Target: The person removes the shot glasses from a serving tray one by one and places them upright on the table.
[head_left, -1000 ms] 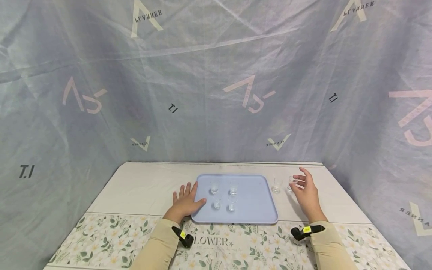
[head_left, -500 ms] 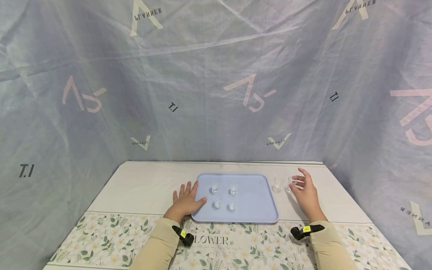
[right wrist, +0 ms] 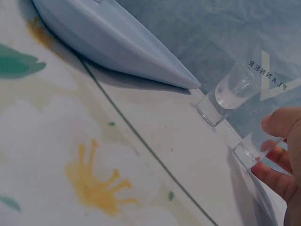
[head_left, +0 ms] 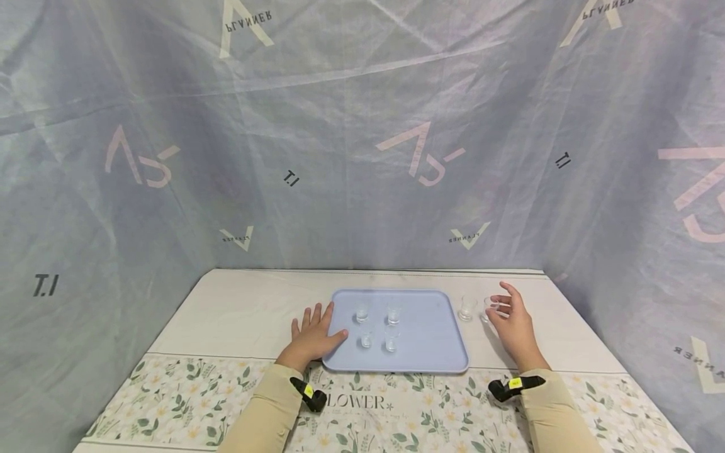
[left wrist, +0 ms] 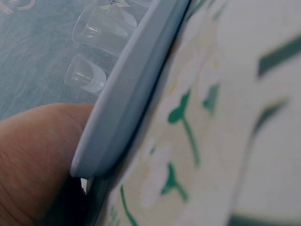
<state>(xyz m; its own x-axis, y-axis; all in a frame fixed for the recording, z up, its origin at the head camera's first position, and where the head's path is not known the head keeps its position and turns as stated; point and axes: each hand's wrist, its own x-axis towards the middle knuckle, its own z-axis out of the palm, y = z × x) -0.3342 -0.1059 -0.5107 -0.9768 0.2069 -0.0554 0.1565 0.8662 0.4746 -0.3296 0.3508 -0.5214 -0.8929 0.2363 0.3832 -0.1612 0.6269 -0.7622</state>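
Note:
A light blue tray [head_left: 421,358] lies on the table with several small clear glasses on it, among them one at the back left [head_left: 362,314] and one at the front right [head_left: 391,343]. My left hand [head_left: 311,340] rests with spread fingers at the tray's left edge, its thumb over the rim. Right of the tray, a clear glass [head_left: 467,309] stands upright on the table, also visible as a glass [right wrist: 228,96] in the right wrist view. Beside it, my right hand [head_left: 515,330] pinches another clear glass [right wrist: 250,149] between thumb and fingers, its base at the table.
A white tablecloth [head_left: 238,314] with a floral band [head_left: 187,402] along the front covers the table. Grey printed fabric [head_left: 351,189] hangs behind it and on both sides. Dark straps with yellow labels are on both wrists.
The view has shifted very slightly. Both hands, the tray and the glasses otherwise stay where they were.

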